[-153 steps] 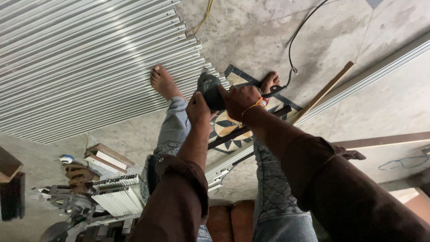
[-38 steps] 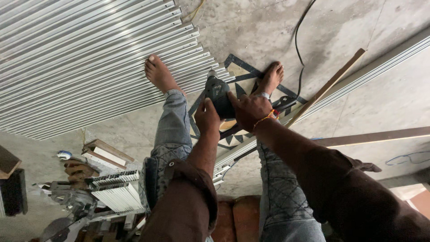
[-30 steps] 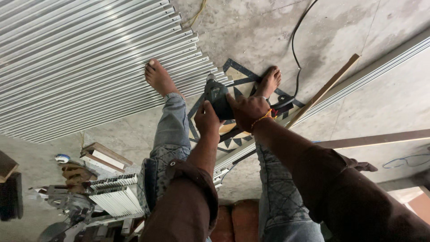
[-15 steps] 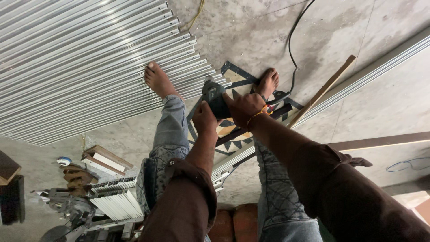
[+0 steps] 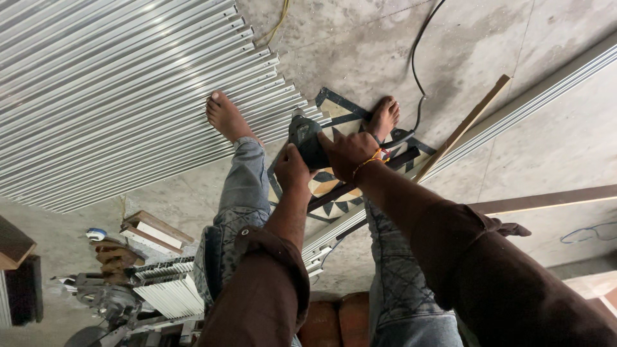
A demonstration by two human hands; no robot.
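Both hands clamped on dark power drill (image 5: 307, 138): left hand (image 5: 292, 170) gripping lower body, right hand (image 5: 348, 153) wrapped over top. Drill low between bare feet, pointing down over patterned tile (image 5: 334, 183) and aluminium profile (image 5: 514, 106). Stacked aluminium rails (image 5: 116, 90) just left.

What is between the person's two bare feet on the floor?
In the head view, the dark power tool, gripped by both hands, sits above a patterned tile lying between the feet.
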